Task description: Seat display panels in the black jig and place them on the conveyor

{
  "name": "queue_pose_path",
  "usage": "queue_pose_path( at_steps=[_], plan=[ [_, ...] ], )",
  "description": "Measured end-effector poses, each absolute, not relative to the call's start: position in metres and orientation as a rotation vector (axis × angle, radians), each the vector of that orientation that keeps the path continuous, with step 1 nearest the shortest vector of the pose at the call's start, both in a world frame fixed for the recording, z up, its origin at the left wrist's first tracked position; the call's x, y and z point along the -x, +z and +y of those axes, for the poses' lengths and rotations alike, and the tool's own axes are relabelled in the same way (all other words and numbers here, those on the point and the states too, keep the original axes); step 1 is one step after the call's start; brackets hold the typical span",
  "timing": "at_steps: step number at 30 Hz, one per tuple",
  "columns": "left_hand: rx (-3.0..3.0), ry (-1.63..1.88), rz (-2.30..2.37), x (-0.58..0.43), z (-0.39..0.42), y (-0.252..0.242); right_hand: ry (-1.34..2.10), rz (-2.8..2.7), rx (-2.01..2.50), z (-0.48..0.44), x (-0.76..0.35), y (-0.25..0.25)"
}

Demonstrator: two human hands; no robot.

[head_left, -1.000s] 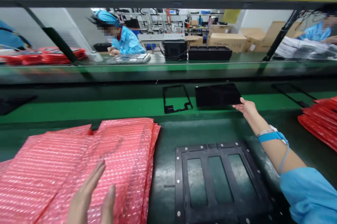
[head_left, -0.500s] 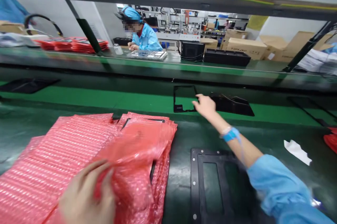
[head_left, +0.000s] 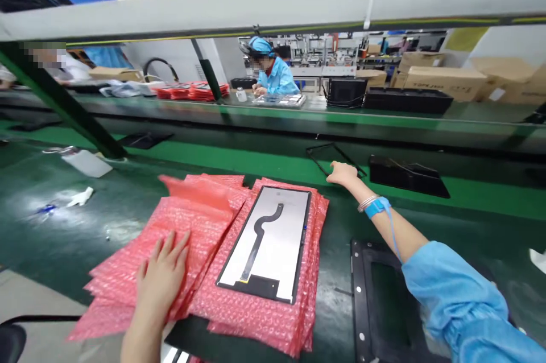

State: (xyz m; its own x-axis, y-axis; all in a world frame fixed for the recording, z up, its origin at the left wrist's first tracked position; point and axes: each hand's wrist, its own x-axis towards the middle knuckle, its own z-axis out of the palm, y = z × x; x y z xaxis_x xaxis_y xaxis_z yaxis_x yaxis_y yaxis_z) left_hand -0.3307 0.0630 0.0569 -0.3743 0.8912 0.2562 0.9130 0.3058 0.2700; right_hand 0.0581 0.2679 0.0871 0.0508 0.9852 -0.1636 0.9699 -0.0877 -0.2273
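Observation:
My left hand point(head_left: 164, 272) lies flat, fingers spread, on the left stack of pink bubble bags point(head_left: 128, 272). Just to its right a display panel point(head_left: 268, 243) rests back-up on a second pile of pink bags point(head_left: 313, 272); its white back carries a black flex cable. My right hand point(head_left: 343, 172) reaches out to the green conveyor belt point(head_left: 256, 161) and its fingers are closed on the near edge of a thin black frame point(head_left: 324, 153), which looks tilted off the belt. A dark panel point(head_left: 405, 177) lies on the belt just right of that hand.
A black fixture plate point(head_left: 367, 295) sits on the bench under my right forearm. A green strut point(head_left: 63, 107) slants down at the left, with white scraps point(head_left: 81, 197) near it. Across the line a co-worker point(head_left: 275, 75) sits by red bag stacks point(head_left: 190, 91), black trays point(head_left: 407, 100) and cardboard boxes point(head_left: 443, 75).
My left hand lifted a pink bag aside, uncovering the display panel, then settled flat. My right hand moved left from the dark panel to the thin frame and gripped it. The view swung left.

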Motion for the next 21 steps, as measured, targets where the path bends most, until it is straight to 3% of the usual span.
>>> queue_pose_path(
  at_steps=[5, 9, 15, 21],
  plan=[
    [1.681, -0.623, -2.624, 0.314, 0.065, 0.061, 0.508, -2.149, 2.065, 0.231, -0.1, 0.119],
    [1.7, -0.741, -2.444, 0.273, 0.059, 0.082, 0.479, -2.208, 1.923, 0.152, -0.158, 0.128],
    [1.93, -0.429, -2.358, 0.187, 0.075, 0.093, 0.117, -2.394, 1.664, -0.006, -0.246, 0.089],
    [1.831, -0.394, -2.463, 0.167, 0.088, 0.097, 0.067, -2.538, 1.641, -0.082, -0.277, 0.049]
  ],
)
